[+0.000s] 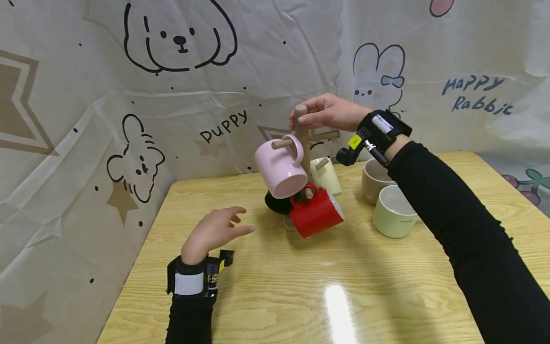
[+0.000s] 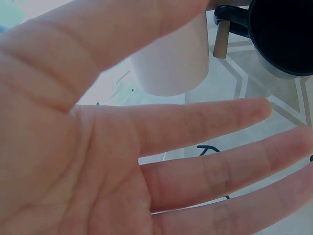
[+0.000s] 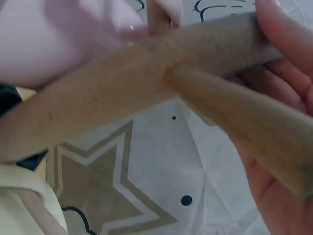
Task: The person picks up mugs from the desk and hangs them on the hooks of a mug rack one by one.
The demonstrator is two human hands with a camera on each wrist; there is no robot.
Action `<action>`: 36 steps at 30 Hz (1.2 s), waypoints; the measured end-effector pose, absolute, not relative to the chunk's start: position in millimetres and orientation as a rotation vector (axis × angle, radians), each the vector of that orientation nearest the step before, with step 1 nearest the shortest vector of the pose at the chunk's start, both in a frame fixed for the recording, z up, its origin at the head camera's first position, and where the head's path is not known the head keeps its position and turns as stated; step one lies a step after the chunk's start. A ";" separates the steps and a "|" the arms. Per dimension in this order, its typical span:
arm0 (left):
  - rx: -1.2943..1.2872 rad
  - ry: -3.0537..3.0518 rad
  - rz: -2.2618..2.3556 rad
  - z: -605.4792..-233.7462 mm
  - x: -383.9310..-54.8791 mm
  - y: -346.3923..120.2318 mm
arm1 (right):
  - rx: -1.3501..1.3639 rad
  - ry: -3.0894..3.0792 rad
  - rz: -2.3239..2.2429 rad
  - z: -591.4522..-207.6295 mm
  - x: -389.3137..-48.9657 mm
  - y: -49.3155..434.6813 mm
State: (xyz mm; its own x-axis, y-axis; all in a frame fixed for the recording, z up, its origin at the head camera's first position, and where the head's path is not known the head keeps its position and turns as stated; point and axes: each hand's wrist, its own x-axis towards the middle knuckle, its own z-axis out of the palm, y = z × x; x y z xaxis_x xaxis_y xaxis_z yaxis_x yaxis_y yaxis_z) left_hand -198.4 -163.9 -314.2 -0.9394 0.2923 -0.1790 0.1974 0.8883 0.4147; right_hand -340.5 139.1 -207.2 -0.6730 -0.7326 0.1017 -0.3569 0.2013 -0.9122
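My right hand point(image 1: 328, 112) grips the top of a wooden mug tree point(image 1: 304, 143), fingers behind the post and thumb in front. A pink mug point(image 1: 277, 167) hangs by its handle on an upper peg, tilted mouth down. Lower pegs carry a red mug point(image 1: 315, 217), a cream mug point(image 1: 330, 177) and a black mug point(image 2: 281, 41), which is mostly hidden in the head view. In the right wrist view a bare peg point(image 3: 244, 120) juts from the post. My left hand point(image 1: 215, 229) hovers left of the tree, holding nothing, fingers extended and thumb apart.
Right of the tree, a grey-brown cup point(image 1: 375, 184) and a pale green cup point(image 1: 394, 212) stand upright on the wooden table point(image 1: 275, 296), near my right forearm. A printed cloth point(image 1: 206, 95) hangs behind the table and along its left side.
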 end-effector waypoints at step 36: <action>0.381 2.837 0.638 -308.4 -196.3 -162.6 | -0.945 2.199 -1.789 -220.2 -323.3 128.3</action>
State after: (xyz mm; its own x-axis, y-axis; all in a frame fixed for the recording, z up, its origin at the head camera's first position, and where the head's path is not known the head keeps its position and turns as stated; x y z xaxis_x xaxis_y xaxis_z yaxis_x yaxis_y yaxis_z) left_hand -196.3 -162.6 -308.4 -0.9449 0.2938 -0.1442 0.2037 0.8728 0.4435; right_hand -323.3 128.3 -220.2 -0.7893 -0.5544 0.2640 -0.3714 0.0886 -0.9242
